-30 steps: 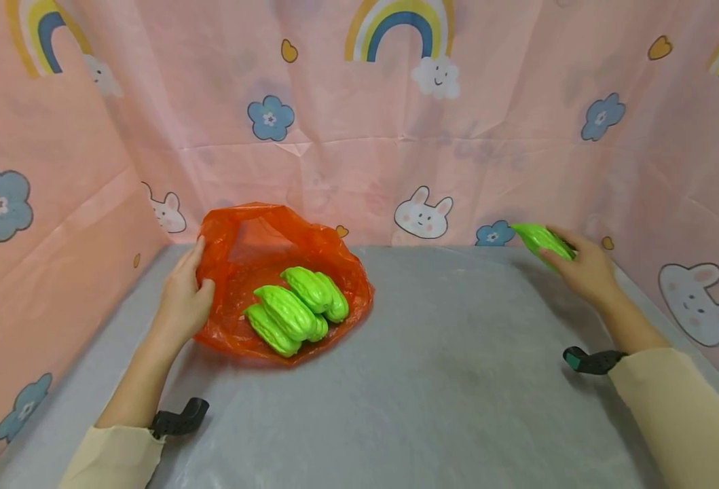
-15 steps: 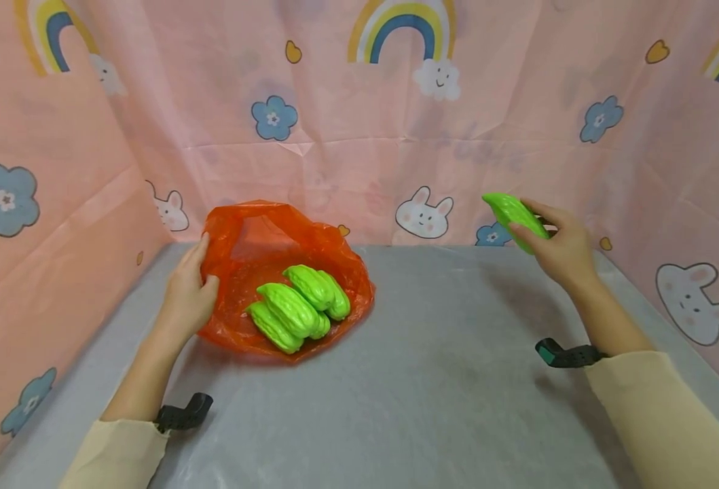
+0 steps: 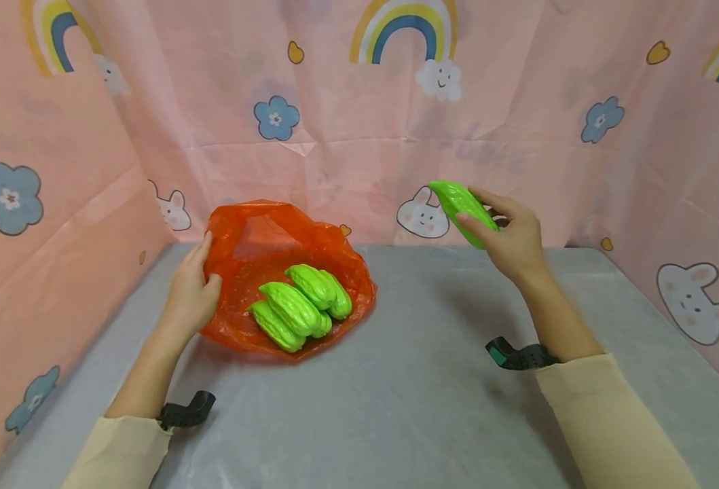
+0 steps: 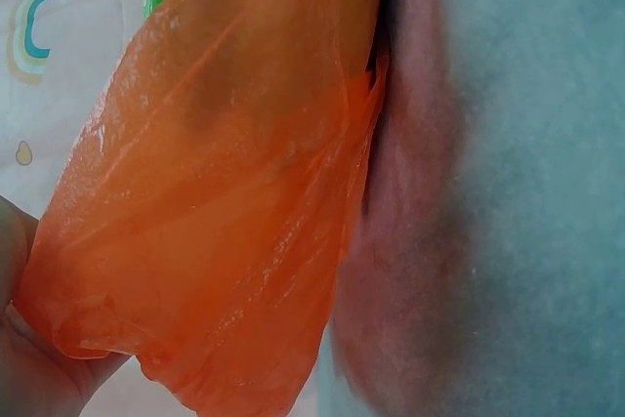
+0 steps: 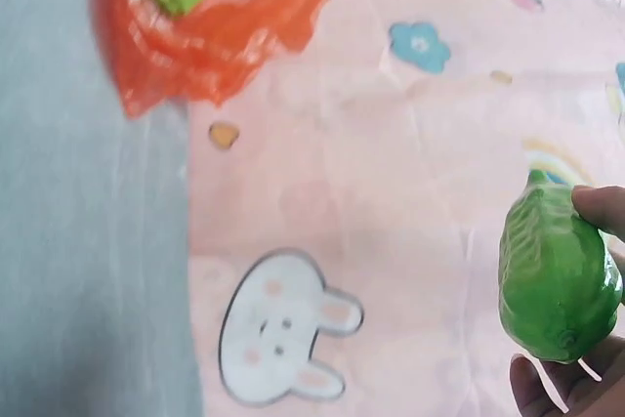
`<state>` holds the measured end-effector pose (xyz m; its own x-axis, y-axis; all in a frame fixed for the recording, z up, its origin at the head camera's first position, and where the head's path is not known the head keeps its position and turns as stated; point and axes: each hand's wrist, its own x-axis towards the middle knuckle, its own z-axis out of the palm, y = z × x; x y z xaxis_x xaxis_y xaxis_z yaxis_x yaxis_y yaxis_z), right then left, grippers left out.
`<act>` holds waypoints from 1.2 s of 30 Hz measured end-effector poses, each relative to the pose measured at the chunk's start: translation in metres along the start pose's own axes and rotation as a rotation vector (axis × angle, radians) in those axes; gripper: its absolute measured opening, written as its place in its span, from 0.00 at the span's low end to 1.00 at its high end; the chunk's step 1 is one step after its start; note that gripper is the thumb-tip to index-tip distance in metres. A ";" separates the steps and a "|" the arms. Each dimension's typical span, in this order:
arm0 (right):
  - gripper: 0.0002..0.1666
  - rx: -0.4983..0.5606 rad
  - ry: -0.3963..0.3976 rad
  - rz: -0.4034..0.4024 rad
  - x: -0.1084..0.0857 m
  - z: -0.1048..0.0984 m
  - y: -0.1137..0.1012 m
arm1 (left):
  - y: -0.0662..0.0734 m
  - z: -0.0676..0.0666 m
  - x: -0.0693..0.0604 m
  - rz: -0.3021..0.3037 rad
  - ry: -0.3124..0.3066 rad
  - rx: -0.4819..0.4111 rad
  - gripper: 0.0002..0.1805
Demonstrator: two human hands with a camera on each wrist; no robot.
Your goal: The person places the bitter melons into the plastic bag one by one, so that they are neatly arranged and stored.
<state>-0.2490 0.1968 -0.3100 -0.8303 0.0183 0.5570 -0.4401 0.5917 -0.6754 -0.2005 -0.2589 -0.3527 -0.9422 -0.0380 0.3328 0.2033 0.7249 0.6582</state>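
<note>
An orange-red plastic bag [image 3: 337, 248] stands on the table at centre left, its mouth wide and facing up and forward. Inside lie several bright green bitter melons [image 3: 292, 309], bunched together. My left hand [image 3: 191, 292] pinches the bag's left rim between thumb and fingers; in the left wrist view the bag's thin side [image 4: 225, 173] fills the middle. Raised above the table, right of the bag, my right hand [image 3: 514, 241] grips one more bitter melon [image 3: 464, 212], thumb on the near side and fingers behind. The right wrist view shows this melon's rounded end [image 5: 562, 280].
A grey table [image 3: 396, 380] spreads beneath both arms. Pink printed cloth [image 3: 371, 122] walls it at the back and both sides. Each wrist wears a black camera mount [image 3: 518, 356].
My right hand has lifted the bitter melon from near the table's back right and carried it left toward the bag. The left hand keeps its hold on the bag's rim.
</note>
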 end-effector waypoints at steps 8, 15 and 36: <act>0.30 0.075 -0.043 -0.068 0.002 0.032 -0.033 | 0.001 -0.002 0.000 -0.010 -0.004 0.002 0.39; 0.30 0.106 -0.094 -0.052 -0.002 0.062 -0.051 | 0.002 -0.004 0.001 -0.008 -0.002 0.005 0.38; 0.28 0.344 -0.161 0.010 -0.010 0.115 -0.094 | -0.003 0.001 0.003 0.013 0.012 0.009 0.38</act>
<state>-0.2389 0.0483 -0.3073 -0.8663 -0.1204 0.4847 -0.4979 0.2859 -0.8188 -0.2044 -0.2605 -0.3548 -0.9365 -0.0367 0.3488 0.2126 0.7315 0.6478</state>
